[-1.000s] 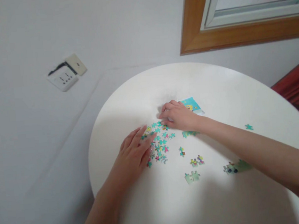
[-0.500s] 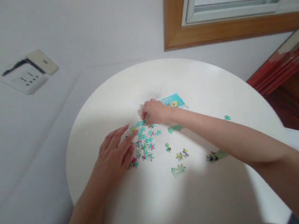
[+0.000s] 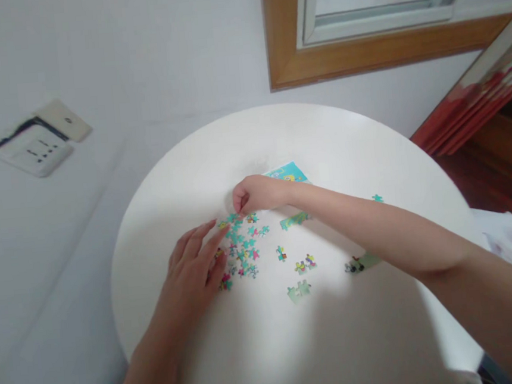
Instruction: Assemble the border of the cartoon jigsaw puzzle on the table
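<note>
The left hand (image 3: 193,262), fingers loosely spread, rests at the left edge of scattered jigsaw pieces (image 3: 242,254) on a round white worktop (image 3: 259,335), while the right hand (image 3: 257,193) curls above their far edge, its hold unclear.

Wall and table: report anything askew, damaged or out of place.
The white socket plate on the wall looks odd: a dark gap shows along its edge, as if loose. On the table, one teal puzzle piece lies apart from the pile.
</note>
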Available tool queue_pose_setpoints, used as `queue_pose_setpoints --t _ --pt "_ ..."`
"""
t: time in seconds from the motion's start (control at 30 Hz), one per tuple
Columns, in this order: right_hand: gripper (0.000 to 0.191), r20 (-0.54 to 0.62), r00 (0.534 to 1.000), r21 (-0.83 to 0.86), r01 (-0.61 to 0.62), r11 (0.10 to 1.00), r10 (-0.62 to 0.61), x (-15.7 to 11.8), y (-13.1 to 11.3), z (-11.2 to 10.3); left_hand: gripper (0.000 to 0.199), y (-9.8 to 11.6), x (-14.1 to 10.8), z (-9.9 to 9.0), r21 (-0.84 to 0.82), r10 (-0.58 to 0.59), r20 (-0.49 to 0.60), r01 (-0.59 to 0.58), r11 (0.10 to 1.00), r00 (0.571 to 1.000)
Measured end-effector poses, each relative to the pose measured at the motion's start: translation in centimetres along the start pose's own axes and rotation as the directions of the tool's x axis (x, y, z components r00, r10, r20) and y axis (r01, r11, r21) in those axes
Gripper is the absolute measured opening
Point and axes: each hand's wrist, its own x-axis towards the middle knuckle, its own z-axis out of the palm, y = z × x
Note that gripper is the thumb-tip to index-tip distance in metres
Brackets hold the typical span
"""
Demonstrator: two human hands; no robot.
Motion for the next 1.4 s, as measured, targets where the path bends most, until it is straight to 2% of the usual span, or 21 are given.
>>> queue_pose_setpoints --t 0.17,0.4,0.57,0.7,0.8,0.93,1.23,1.4 --pt "0.011 0.095 0.989 0.330 0.073 0.941 -0.110 -1.3 1.2 -0.8 0.044 0.7 0.1 -0.4 -0.019 -0.030 0.011 0.031 0.999 0.999" --pt "0.015 0.134 0.971 0.382 0.133 0.915 -0.197 -2.8 1.4 -1.4 0.041 1.2 0.1 -0.6 -0.012 -0.044 -0.003 0.044 0.999 0.999" --pt "0.014 0.128 0.969 0.327 0.160 0.931 -0.211 -3.3 1.3 -1.4 0.042 1.3 0.1 -0.7 -0.008 -0.049 -0.021 0.049 0.999 0.999" --pt "0.016 0.067 0.987 0.157 0.136 0.978 -0.148 -3.2 2.6 -1.1 0.043 1.1 0.0 -0.8 0.009 -0.110 -0.078 0.111 0.994 0.991" --pt "0.019 -0.005 0.998 0.047 0.055 0.997 -0.055 -3.3 3.9 -0.7 0.044 0.6 -0.1 -0.9 0.017 -0.201 -0.176 0.208 0.978 0.964" --pt "0.022 -0.020 0.999 0.022 0.037 0.999 -0.037 -3.6 4.7 -0.1 0.043 0.3 -0.2 -1.0 0.003 -0.295 -0.256 0.306 0.952 0.921" --pt "0.026 -0.009 0.999 -0.011 0.037 0.999 -0.037 -4.2 4.6 0.3 0.042 0.6 -0.2 -1.0 -0.042 -0.294 -0.262 0.294 0.955 0.919" --pt "0.026 0.011 0.996 -0.026 0.084 0.996 -0.084 -5.1 4.7 0.1 0.042 0.6 -0.2 -1.0 -0.062 -0.298 -0.267 0.292 0.954 0.917"
